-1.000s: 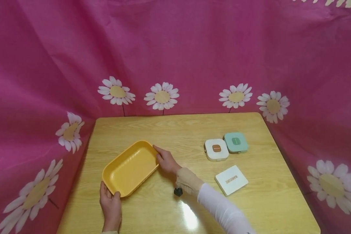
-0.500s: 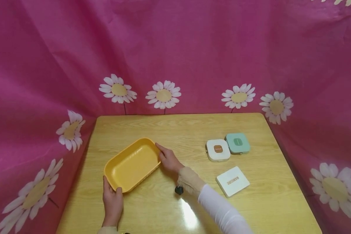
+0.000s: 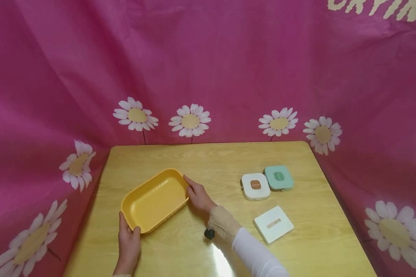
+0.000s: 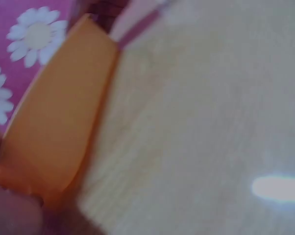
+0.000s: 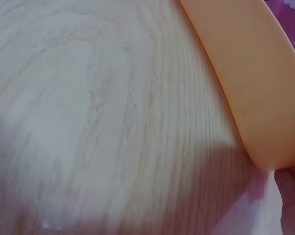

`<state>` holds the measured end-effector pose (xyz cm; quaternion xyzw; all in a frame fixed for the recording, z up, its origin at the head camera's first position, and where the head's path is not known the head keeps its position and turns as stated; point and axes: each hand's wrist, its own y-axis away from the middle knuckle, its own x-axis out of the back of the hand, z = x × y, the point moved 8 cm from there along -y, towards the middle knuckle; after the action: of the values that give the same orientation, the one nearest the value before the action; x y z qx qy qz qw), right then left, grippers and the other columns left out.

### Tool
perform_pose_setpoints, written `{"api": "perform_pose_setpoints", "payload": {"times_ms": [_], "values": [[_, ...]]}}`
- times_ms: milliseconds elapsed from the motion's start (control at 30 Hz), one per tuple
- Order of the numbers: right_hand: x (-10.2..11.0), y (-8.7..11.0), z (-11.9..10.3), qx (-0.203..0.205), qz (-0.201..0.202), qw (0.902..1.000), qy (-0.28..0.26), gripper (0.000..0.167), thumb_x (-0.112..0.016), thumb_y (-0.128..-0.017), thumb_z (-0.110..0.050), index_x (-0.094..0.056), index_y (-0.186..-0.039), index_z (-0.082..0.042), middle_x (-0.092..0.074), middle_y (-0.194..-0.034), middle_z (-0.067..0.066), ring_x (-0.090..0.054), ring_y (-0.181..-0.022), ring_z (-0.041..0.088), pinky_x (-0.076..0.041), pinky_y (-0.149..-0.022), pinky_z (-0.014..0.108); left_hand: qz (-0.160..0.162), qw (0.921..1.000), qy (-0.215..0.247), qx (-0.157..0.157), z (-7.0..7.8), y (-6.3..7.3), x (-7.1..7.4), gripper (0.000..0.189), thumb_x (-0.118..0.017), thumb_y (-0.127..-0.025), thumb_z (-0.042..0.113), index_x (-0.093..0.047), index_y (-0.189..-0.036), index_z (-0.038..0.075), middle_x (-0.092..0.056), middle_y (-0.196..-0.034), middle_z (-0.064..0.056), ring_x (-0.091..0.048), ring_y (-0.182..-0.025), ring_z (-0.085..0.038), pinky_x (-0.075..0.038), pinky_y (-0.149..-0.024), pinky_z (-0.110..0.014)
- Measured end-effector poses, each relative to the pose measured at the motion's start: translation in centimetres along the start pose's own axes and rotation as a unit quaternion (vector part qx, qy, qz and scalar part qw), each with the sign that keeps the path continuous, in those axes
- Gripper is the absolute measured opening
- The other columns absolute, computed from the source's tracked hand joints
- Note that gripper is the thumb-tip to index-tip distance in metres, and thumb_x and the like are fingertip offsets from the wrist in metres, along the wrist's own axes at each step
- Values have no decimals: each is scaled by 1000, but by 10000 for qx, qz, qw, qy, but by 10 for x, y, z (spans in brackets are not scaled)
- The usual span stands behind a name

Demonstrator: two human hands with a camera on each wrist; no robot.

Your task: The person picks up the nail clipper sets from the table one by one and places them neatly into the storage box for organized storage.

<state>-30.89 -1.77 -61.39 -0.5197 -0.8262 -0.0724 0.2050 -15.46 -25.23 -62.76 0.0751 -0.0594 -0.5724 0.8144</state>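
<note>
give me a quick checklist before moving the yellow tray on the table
1. Left hand on the yellow rectangular plastic tray: thumb over its near corner, ok.
2. Right hand on the far end: fingers lie against the rim, ok.
3. Tray is empty: ok.
4. Tray flat on the wooden table: cannot tell, the wrist views are blurred.
5. White square case, green square case and flat white box stand apart from the tray: ok.

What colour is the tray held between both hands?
Yellow-orange, plain, no pattern; the tray shows best in the head view.
</note>
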Motion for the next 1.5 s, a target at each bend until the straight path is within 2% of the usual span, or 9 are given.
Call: {"api": "perform_pose_setpoints", "payload": {"times_ms": [100, 200, 333, 467, 633, 833, 1067, 1300, 1500], "values": [[2, -4, 1, 9, 98, 9999, -27, 51, -40, -109, -3, -37, -159, 5, -45, -159, 20, -45, -146, 31, -36, -121, 47, -304, 9992, 243, 47, 2, -6, 0, 87, -40, -107, -6, 20, -165, 18, 12, -174, -5, -3, -160, -31, -29, -117, -16], [5, -6, 3, -18, 178, 9998, -37, 50, -40, -108, -1, -38, -158, 6, -47, -158, 21, -48, -144, 30, -36, -121, 47, -471, 9982, 364, 106, 4, -11, 0, 87, -43, -109, -3, 19, -166, 18, 13, -174, -6, 2, -160, -30, -24, -122, -21], [9, -9, 10, -110, 231, 9995, -184, 51, -39, -110, -4, -35, -160, 4, -44, -161, 20, -44, -147, 30, -33, -123, 45, -364, 9987, 345, -4, 6, -20, -2, 83, -46, -109, 2, 12, -167, 14, 9, -175, -8, 2, -160, -29, -20, -124, -26], [14, -9, 16, -152, 465, 9984, -284, 50, -41, -111, -4, -36, -160, 3, -42, -162, 20, -40, -150, 33, -32, -123, 46, -175, 9994, 268, -86, 5, -28, -5, 76, -47, -110, 5, 2, -168, 8, 0, -175, -13, -6, -160, -29, -24, -123, -28], [18, -3, 23, -269, 704, 9948, -691, 49, -43, -111, -4, -38, -159, 2, -42, -162, 20, -39, -150, 34, -32, -123, 47, -184, 9995, 246, -74, 2, -37, -9, 73, -46, -110, 3, -4, -168, 6, -7, -174, -13, -13, -160, -29, -30, -119, -22], [19, 1, 23, -472, 886, 9858, -1349, 51, -42, -111, -3, -34, -161, 2, -38, -164, 22, -40, -149, 36, -32, -122, 51, -272, 9987, 387, -183, 6, -55, -10, 71, -46, -109, 2, -7, -168, 5, -10, -174, -13, -15, -160, -29, -32, -117, -20], [25, 7, 19, -505, 930, 9843, -1415, 52, -41, -109, 1, -30, -159, 9, -37, -161, 30, -43, -145, 44, -32, -119, 55, -308, 9983, 482, -89, 3, -63, -15, 69, -44, -108, -1, -9, -168, 4, -12, -174, -17, -18, -159, -32, -37, -112, -15], [25, 8, 30, -641, 990, 9792, -1651, 53, -43, -111, -6, -31, -163, -1, -38, -164, 20, -43, -148, 33, -35, -120, 46, -415, 9981, 456, -88, 4, -68, -20, 70, -43, -108, -2, -9, -168, 5, -13, -174, -15, -19, -159, -30, -36, -113, -16], [29, 9, 38, -763, 1047, 9703, -2041, 55, -43, -112, -8, -29, -164, -5, -38, -165, 18, -43, -147, 32, -37, -119, 44, -560, 9973, 473, -89, 7, -76, -28, 70, -42, -107, -5, -9, -168, 5, -13, -174, -16, -20, -158, -31, -36, -113, -17]]}}
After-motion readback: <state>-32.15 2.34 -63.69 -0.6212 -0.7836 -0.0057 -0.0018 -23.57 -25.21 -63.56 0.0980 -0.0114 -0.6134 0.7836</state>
